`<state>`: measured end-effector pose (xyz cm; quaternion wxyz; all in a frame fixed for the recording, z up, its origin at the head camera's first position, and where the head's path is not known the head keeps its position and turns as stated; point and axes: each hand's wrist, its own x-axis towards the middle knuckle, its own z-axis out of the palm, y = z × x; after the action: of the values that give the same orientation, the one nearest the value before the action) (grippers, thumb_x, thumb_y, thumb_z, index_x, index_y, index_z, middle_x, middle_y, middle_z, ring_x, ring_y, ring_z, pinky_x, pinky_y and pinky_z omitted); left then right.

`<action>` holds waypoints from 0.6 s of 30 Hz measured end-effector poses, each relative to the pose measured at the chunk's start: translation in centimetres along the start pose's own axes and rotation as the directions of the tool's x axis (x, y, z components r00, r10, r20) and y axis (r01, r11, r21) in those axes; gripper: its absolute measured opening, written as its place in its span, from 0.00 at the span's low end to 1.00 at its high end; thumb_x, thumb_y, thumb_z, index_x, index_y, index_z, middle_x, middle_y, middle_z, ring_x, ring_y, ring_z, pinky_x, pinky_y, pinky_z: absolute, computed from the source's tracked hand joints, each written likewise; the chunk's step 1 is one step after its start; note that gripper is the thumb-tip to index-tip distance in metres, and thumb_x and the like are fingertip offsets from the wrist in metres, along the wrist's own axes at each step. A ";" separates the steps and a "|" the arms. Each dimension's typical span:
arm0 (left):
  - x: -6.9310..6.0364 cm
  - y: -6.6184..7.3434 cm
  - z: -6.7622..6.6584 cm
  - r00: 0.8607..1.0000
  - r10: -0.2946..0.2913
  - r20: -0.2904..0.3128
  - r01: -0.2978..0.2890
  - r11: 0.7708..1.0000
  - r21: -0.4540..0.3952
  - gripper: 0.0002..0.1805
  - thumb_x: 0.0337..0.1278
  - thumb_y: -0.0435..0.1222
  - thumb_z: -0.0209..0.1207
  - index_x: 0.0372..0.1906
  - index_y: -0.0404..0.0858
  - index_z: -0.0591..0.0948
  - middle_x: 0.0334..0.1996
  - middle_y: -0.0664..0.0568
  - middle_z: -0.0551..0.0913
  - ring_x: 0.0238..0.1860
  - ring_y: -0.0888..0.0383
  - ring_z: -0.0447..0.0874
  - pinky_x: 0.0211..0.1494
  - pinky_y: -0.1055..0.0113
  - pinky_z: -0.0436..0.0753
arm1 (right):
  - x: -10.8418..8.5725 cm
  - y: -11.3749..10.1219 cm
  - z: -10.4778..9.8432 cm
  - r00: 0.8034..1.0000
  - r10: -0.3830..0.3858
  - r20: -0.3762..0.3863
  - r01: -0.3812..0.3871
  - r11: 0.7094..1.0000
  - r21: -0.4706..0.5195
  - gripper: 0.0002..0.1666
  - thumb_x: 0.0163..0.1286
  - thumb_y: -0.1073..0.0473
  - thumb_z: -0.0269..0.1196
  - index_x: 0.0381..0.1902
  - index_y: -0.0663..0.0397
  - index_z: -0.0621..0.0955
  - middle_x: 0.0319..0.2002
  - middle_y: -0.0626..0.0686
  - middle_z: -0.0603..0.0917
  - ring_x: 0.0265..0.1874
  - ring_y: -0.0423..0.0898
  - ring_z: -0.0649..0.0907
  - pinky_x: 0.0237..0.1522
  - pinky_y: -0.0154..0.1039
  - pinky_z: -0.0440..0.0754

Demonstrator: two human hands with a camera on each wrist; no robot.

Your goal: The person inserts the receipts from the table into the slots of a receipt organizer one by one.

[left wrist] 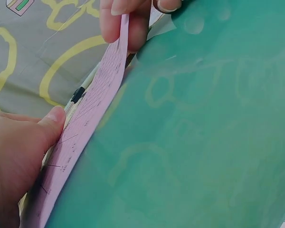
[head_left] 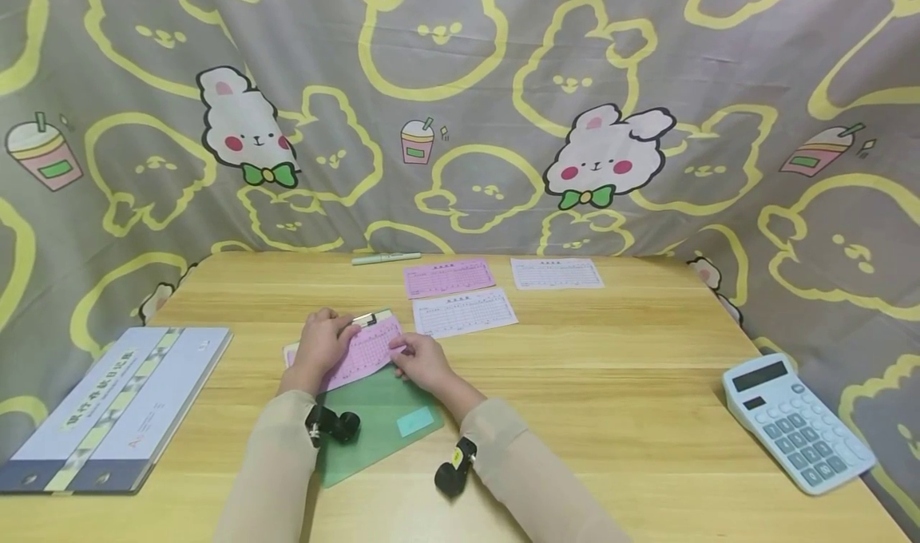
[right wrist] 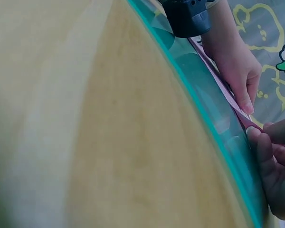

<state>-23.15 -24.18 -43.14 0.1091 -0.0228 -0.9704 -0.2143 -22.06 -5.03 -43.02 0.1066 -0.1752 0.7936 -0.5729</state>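
A pink printed slip [head_left: 370, 350] lies over the upper part of a green translucent folder [head_left: 374, 423] with a metal clip [head_left: 364, 319] at its top edge. My left hand [head_left: 321, 347] rests on the slip's left part, thumb near the clip. With thumb and fingers my right hand [head_left: 424, 361] pinches the slip's right edge, which is lifted in the left wrist view, where the slip [left wrist: 92, 118] bends upward. The right wrist view shows the right hand [right wrist: 275, 161] pinching the slip's edge beside the left hand [right wrist: 235, 69].
Behind the folder lie another pink slip [head_left: 450, 278], two white slips [head_left: 465, 313] [head_left: 557, 273] and a pale green pen [head_left: 386, 259]. A large ledger book [head_left: 118, 407] is at the left, a light blue calculator [head_left: 796, 423] at the right. A patterned curtain [head_left: 474, 112] hangs behind the table.
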 end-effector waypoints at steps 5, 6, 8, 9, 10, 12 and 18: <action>0.0 0.1 0.0 1.000 0.013 -0.012 -0.013 1.000 -0.006 0.21 0.56 0.42 0.52 0.49 0.31 0.74 0.40 0.38 0.70 0.45 0.42 0.64 0.49 0.51 0.62 | 0.3 -0.5 0.1 1.000 0.004 -0.002 -0.004 0.996 -0.085 0.07 0.58 0.68 0.57 0.36 0.62 0.77 0.17 0.50 0.75 0.13 0.40 0.75 0.15 0.31 0.72; 0.0 0.1 0.0 1.000 0.019 -0.018 -0.019 1.000 -0.007 0.21 0.55 0.42 0.52 0.48 0.31 0.75 0.39 0.38 0.70 0.44 0.42 0.64 0.48 0.51 0.62 | 0.3 -0.6 0.1 1.000 0.000 -0.003 0.000 0.994 -0.107 0.07 0.57 0.67 0.57 0.36 0.61 0.77 0.17 0.49 0.75 0.13 0.39 0.74 0.15 0.30 0.72; -0.1 0.0 0.1 0.999 0.026 -0.025 -0.026 1.000 -0.007 0.20 0.55 0.41 0.52 0.48 0.31 0.75 0.38 0.38 0.71 0.43 0.42 0.64 0.47 0.51 0.63 | 0.4 -0.7 0.2 1.000 -0.013 -0.007 0.012 0.990 -0.142 0.06 0.57 0.67 0.58 0.35 0.61 0.78 0.17 0.49 0.75 0.12 0.39 0.74 0.15 0.30 0.71; -0.1 0.0 0.1 0.999 0.027 -0.026 -0.027 1.000 -0.008 0.20 0.55 0.42 0.52 0.47 0.31 0.75 0.38 0.38 0.71 0.43 0.42 0.65 0.47 0.51 0.63 | 0.4 -0.7 0.2 1.000 -0.015 -0.008 0.013 0.988 -0.153 0.06 0.57 0.67 0.58 0.34 0.61 0.78 0.17 0.48 0.75 0.12 0.39 0.74 0.15 0.30 0.71; -0.1 0.0 0.1 0.999 0.027 -0.027 -0.027 1.000 -0.008 0.20 0.55 0.42 0.52 0.47 0.31 0.76 0.38 0.39 0.71 0.43 0.42 0.65 0.47 0.51 0.63 | 0.5 -0.8 0.2 1.000 -0.017 -0.008 0.015 0.986 -0.167 0.06 0.56 0.67 0.58 0.34 0.61 0.78 0.17 0.48 0.76 0.11 0.39 0.73 0.15 0.30 0.71; -0.1 0.0 0.2 0.999 0.026 -0.026 -0.027 1.000 -0.008 0.20 0.55 0.42 0.52 0.47 0.31 0.76 0.38 0.39 0.71 0.42 0.42 0.65 0.46 0.51 0.63 | 0.5 -0.9 0.2 1.000 -0.009 -0.010 0.007 0.982 -0.189 0.06 0.56 0.67 0.59 0.34 0.60 0.78 0.17 0.48 0.76 0.11 0.39 0.73 0.15 0.30 0.71; -0.1 -0.1 0.0 0.999 0.035 -0.037 -0.036 0.999 -0.013 0.20 0.55 0.42 0.52 0.47 0.31 0.76 0.38 0.39 0.71 0.43 0.42 0.65 0.47 0.51 0.63 | 1.0 -1.4 0.3 1.000 0.025 0.000 -0.024 0.969 -0.246 0.09 0.57 0.65 0.59 0.37 0.59 0.79 0.17 0.46 0.76 0.11 0.39 0.73 0.15 0.31 0.70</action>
<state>-23.05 -24.24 -43.19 0.1304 -0.0368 -0.9662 -0.2194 -22.63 -6.04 -41.79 0.0922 -0.1781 0.8604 -0.4685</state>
